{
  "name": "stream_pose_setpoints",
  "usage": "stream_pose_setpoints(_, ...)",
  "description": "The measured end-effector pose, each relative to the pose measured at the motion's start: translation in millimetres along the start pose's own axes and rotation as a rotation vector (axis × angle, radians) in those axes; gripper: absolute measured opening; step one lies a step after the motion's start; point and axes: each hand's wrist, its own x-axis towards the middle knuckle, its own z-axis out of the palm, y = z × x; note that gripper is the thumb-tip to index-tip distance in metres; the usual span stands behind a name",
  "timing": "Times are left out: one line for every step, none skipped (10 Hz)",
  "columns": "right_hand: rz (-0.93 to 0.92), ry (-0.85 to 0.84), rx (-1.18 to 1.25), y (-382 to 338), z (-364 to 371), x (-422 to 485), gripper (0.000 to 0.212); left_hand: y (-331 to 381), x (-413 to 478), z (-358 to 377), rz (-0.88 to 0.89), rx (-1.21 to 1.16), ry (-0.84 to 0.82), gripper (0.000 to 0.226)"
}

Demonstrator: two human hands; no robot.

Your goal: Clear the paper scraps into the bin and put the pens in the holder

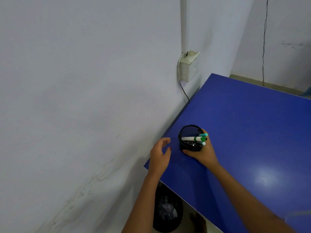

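The black pen holder (190, 140) is gripped by the right hand (202, 153) near the desk's (252, 123) wall-side edge, with a white marker (192, 138) and pens inside. The left hand (159, 154) is held open, empty, just beside it. The holder is best steadied upright so nothing tips. Paper scraps (168, 210) are seen in the bin (165, 214) below.

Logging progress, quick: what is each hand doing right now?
Left hand: open, holding nothing.
Right hand: closed around the black pen holder.
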Motion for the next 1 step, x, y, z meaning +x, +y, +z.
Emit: stream_pose_setpoints(0.025, 0.013, 0.086, -0.7, -10.0, -3.6, 0.108, 9.4, 1.4, 0.3, 0.038, -0.020, 0.026, 0.029)
